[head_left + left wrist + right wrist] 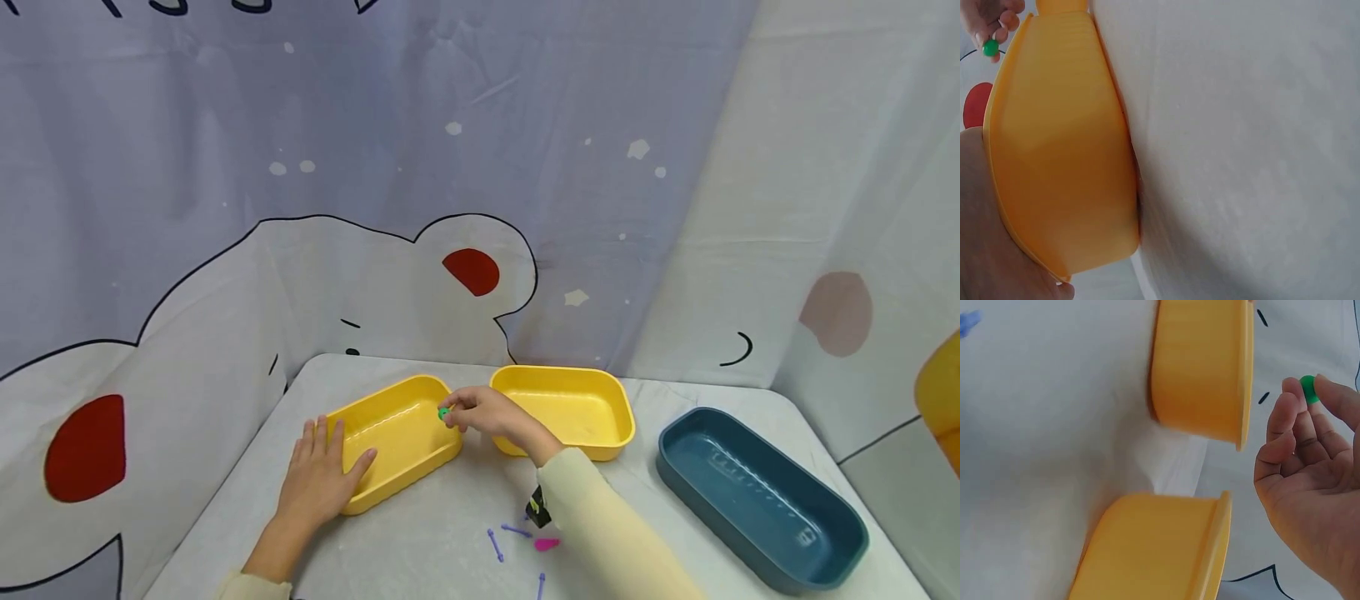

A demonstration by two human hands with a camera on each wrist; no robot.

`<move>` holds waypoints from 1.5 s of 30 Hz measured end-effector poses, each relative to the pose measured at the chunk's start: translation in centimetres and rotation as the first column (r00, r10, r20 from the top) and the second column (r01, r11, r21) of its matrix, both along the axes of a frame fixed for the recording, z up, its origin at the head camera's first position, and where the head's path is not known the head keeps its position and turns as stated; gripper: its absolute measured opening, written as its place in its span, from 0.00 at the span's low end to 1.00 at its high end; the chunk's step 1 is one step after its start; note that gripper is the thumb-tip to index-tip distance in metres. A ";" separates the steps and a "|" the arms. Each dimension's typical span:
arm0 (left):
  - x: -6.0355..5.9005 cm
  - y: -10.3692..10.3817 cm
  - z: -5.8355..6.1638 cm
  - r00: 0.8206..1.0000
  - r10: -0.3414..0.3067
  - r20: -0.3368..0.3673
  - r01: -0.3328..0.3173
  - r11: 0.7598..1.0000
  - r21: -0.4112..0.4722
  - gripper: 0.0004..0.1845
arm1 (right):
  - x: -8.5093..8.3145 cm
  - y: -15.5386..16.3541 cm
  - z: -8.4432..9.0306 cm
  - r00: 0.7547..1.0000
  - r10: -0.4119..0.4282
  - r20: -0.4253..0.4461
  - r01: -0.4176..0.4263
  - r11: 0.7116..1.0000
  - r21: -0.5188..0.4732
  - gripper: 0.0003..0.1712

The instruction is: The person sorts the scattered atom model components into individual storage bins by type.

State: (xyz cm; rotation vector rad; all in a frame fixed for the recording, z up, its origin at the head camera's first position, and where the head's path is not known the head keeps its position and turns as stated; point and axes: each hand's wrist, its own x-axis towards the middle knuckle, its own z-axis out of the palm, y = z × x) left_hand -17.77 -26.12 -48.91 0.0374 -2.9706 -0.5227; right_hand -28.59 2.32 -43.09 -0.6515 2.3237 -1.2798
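Observation:
My right hand (491, 414) pinches a small round green piece (1309, 389) between thumb and fingertips. It is held over the right end of the left yellow tray (397, 429), above the rim. My left hand (317, 477) rests on the left end of that tray, its fingers extended and the thumb spread along the near side. From the left wrist, the tray's outer wall (1063, 144) fills much of the view, with the palm lying along its rim.
Beside the left tray stands a second yellow tray (573, 408), and a dark blue tray (765, 492) sits at the right. Nearer me lie several thin purple pieces (495, 545), a pink piece (547, 544) and a black-and-green item (537, 507) by the right sleeve.

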 end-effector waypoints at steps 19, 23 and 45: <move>0.0 0.4 -0.4 1.000 -0.009 -0.005 0.009 1.000 -0.016 0.50 | -1.9 -4.1 -0.9 0.992 -0.126 0.011 0.126 0.991 0.038 0.11; -0.2 0.4 -0.5 1.000 -0.018 -0.012 0.017 1.000 -0.022 0.51 | -2.0 -4.3 -1.3 0.984 -0.177 0.023 0.177 0.984 0.025 0.11; -0.3 -0.3 0.5 0.999 -0.001 0.046 0.001 1.000 0.002 0.53 | -2.0 -2.3 -0.4 0.983 -0.183 0.026 0.184 0.983 -0.019 0.14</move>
